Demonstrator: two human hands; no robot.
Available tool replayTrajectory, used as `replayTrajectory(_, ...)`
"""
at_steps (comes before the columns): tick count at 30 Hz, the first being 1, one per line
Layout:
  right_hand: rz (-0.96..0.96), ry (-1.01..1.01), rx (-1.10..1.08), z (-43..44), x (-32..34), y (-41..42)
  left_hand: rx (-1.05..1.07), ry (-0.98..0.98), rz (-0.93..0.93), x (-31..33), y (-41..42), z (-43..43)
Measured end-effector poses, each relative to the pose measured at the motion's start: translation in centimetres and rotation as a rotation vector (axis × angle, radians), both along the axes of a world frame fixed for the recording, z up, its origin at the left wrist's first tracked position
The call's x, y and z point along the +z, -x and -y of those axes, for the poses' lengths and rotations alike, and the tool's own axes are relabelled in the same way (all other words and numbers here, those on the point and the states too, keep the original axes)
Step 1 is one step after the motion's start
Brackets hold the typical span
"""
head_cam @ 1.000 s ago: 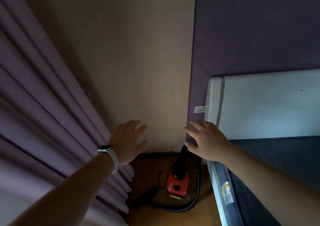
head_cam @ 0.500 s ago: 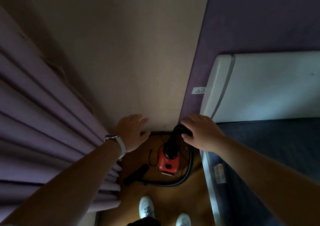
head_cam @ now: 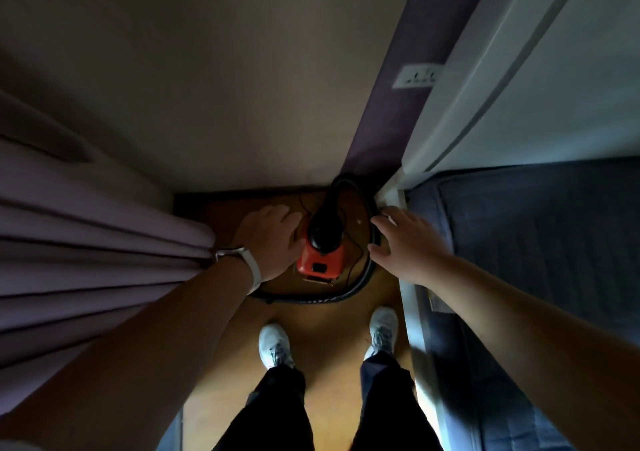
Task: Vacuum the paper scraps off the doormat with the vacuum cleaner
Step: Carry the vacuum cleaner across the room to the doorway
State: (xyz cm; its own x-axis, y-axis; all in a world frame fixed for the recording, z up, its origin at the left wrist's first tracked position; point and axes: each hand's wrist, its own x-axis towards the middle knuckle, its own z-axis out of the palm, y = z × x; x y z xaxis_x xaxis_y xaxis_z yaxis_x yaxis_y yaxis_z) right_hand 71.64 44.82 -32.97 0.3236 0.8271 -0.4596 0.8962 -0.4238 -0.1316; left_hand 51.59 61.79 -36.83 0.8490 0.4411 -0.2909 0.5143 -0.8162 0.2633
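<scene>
At the far left, a mauve curtain (head_cam: 86, 242) is seen hanging in heavy folds down to the floor's left edge. Just right of it, the left hand (head_cam: 268, 239) is reached down, a pale-strapped watch (head_cam: 242, 260) worn on its wrist. Its fingers are held loosely extended, gripping nothing, at the left side of the vacuum cleaner (head_cam: 320, 260). Whether the red body is actually touched cannot be told in the dim light.

The vacuum cleaner (red casing, black top) is stood on the wooden floor (head_cam: 322, 346) at its far end, close to the wall and between the curtain and the bed. A black hose (head_cam: 346, 294) is looped from its top round its right side and across the floor in front of it.

Further right, the right hand (head_cam: 405, 242) is spread with its fingers straight and apart, laid against or just over the hose's right-hand curve, and nothing is clasped in it. The two hands are kept apart, one on either side of the machine.

Nearer the floor's near edge, two white shoes (head_cam: 273, 345) and dark trouser legs are seen. Along the floor's right edge a bed (head_cam: 536, 242) with a dark cover is placed, a pale headboard (head_cam: 519, 87) above it and a wall socket (head_cam: 417, 76) just left of that.
</scene>
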Motion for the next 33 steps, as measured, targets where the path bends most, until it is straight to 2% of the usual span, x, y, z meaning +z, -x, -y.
replayTrajectory(9, -0.11, -0.015, -0.194, 1.6, -19.1, -6.9, 0.105, 0.121, -0.05, -19.7, -7.1, 2.7)
replayTrajectory(16, -0.172, -0.059, -0.358, 3.2, -30.9, -9.4, 0.066, 0.088, -0.119, -31.4, -12.1, 3.1)
replayTrajectory(22, -0.263, -0.127, -0.462, 3.7, -37.6, -9.6, -0.097, 0.019, -0.114, -37.5, -16.7, 2.3)
replayTrajectory(33, -0.472, -0.326, -0.654, 3.7, -44.5, -10.6, -0.351, -0.067, -0.342, -47.1, -24.6, -2.2)
